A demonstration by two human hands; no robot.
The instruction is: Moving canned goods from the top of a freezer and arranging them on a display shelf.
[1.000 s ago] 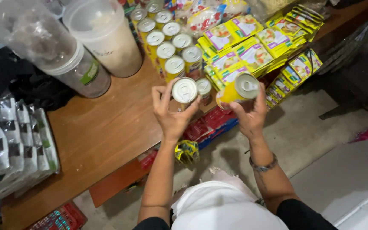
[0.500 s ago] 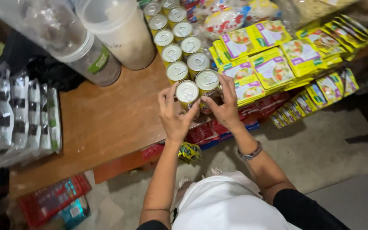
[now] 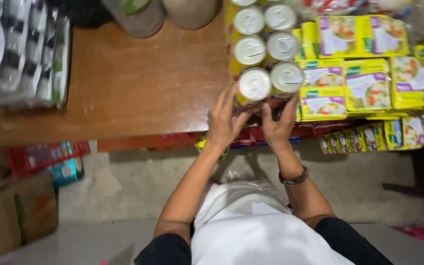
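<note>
Since the earlier frames both cans have gone from held in the air to standing on the shelf at the front of the can rows; the view has also shifted, so the jars now sit at the top edge.

Left hand [image 3: 226,120] has fingers spread against the side of the front left can [image 3: 254,84]; right hand [image 3: 278,125] has fingers up against the front right can [image 3: 287,77]. Hands are close together, each wrapped partly round its own can; I can't tell how firm the grip is. Both cans are upright, lids up, touching each other, at the shelf's front edge.

Around them: the two-wide row of cans [image 3: 265,34] runs back directly behind. Yellow packets [image 3: 366,86] are stacked just to the right, touching the right can's side. More small packets [image 3: 398,132] hang below the shelf edge on the right. Two big jars [image 3: 138,14] stand at the back left, well apart from the cans. Sachet strips [image 3: 20,54] lie along the far left.

Surface: brown wooden shelf [image 3: 133,83], bare in the middle. Below it is a concrete floor [image 3: 138,181], with a cardboard box [image 3: 15,216] at the lower left and red packs [image 3: 45,154] under the shelf edge.
</note>
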